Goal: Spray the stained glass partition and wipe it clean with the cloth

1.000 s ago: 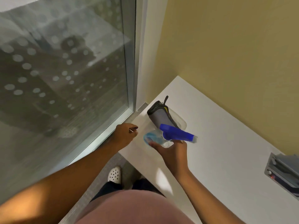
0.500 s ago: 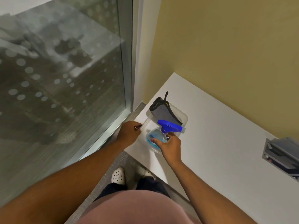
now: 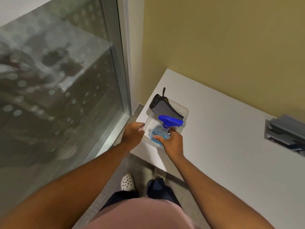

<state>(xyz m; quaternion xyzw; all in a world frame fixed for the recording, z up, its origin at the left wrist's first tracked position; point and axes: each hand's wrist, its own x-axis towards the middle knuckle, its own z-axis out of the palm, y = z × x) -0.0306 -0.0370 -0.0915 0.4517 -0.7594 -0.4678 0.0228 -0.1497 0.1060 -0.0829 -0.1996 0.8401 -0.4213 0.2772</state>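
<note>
The task looks to be at its start. The right hand [image 3: 173, 142] has its fingers closed around the spray bottle [image 3: 159, 132], which sits in a clear tub [image 3: 185, 111] on the white bench [image 3: 222, 146]. The left hand [image 3: 132, 133] grips the tub's near-left rim. The grey cloth [image 3: 165, 108] lies at the tub's far end. The glass partition [image 3: 57, 96] on the left seems not yet sprayed or wiped.

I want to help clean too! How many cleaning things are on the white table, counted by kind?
Spray bottle: 1
Grey cloth: 1
Clear plastic tub holding both: 1
Total: 3
</note>
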